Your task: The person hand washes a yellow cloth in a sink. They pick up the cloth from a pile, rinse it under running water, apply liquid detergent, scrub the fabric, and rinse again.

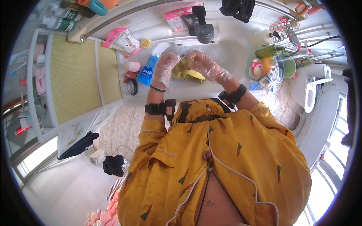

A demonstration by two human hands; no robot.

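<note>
Both my hands wear thin clear plastic gloves and are raised over a white bathtub (230,67). A wet-looking yellow-green cloth (186,74) hangs bunched between them. My left hand (167,66) has its fingers curled in at the cloth's left side. With bent fingers, my right hand (206,66) grips the cloth's upper right part. Sudsy water (208,50) shows in the tub beyond the hands. A blue detergent bottle (148,70) bearing writing stands on the near left rim, close beside my left wrist.
Left along the rim are a pink-and-white bag (123,41), a yellow-bristled brush (146,43) and a pink bottle (132,66). A dark faucet (202,29) juts over the tub's far side. At right are a green bottle (270,51) and a soap tray (255,67).
</note>
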